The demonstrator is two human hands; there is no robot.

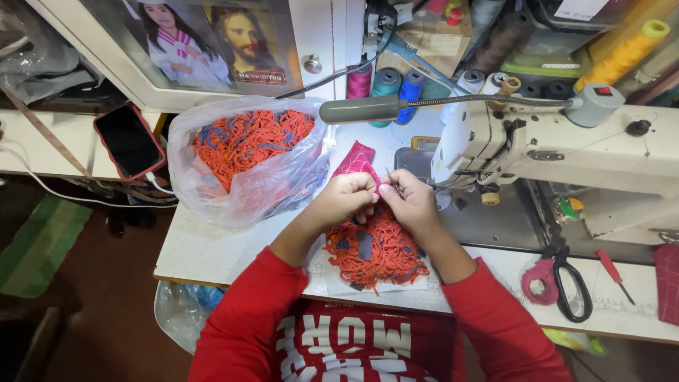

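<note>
A pile of orange-red cord pieces (378, 251) lies on the white table in front of me, with dark scraps mixed in. My left hand (346, 198) pinches a magenta checked cloth piece (357, 160) at its lower end. Just to the right, my right hand (409, 201) holds a small metal snipping tool (393, 180) with its tip by the cloth. Both hands sit close together above the pile, fingers curled. Both of my sleeves are red.
A clear plastic bag (244, 159) full of orange cord pieces sits to the left. A white sewing machine (552, 145) with a grey lamp (361, 110) stands on the right. Scissors (566, 279) and a red screwdriver (614, 276) lie at right. A phone (129, 140) rests on the left shelf; thread spools (396, 85) stand behind.
</note>
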